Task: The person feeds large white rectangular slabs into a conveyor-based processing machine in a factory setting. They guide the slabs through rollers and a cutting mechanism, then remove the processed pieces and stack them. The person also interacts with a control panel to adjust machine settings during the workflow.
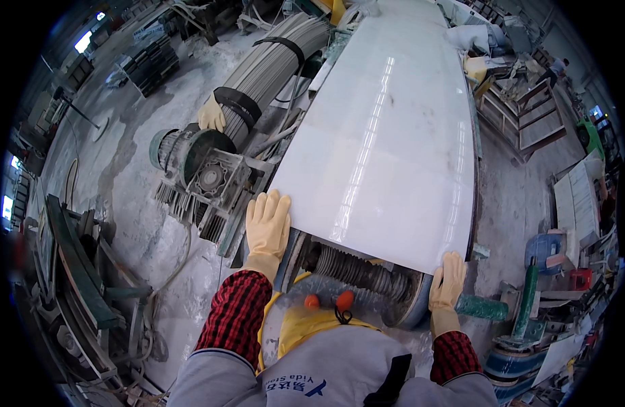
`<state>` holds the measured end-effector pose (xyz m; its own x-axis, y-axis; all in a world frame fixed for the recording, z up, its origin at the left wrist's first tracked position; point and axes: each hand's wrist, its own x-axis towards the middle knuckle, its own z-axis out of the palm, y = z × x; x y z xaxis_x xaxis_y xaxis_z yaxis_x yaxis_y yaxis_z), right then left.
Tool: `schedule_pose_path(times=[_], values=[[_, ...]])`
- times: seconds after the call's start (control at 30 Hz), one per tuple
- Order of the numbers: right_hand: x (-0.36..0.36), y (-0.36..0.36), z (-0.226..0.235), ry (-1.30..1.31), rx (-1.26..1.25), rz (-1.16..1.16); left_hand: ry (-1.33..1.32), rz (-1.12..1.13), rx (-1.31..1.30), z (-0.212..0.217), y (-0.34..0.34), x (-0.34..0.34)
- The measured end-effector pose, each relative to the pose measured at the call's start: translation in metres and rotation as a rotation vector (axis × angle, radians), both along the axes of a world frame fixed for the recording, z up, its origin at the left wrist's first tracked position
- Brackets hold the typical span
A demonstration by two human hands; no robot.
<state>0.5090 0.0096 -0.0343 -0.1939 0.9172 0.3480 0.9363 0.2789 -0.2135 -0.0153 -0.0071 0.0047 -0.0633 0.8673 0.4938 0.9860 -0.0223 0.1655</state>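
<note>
Head view: our left hand lies flat, fingers spread, on white slab corner; right hand grips its near edge above the roller.

Pale yellow gloves cover the left hand and right hand, red-and-black checked sleeves behind them, beside a glossy white stone slab and a grey-green dusty motor.

A white printed label with a blue mark sat on the grey garment at the lower edge of the view, just below the yellow apron; no packages, signs or screens could be made out elsewhere in the cluttered workshop.
</note>
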Motion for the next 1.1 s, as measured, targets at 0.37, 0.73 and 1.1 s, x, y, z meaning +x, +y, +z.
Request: schedule_pose_path(times=[0.37, 0.73, 1.1], values=[[-0.001, -0.004, -0.003, -0.022, 0.041, -0.007, 0.0, 0.006, -0.012, -0.002, -0.004, 0.0], [-0.001, -0.008, -0.001, -0.023, 0.043, 0.022, -0.102, -0.016, -0.018, -0.009, -0.01, 0.0], [0.001, -0.014, -0.004, -0.005, 0.09, 0.038, -0.069, 0.0, -0.009, -0.022, -0.011, -0.006]])
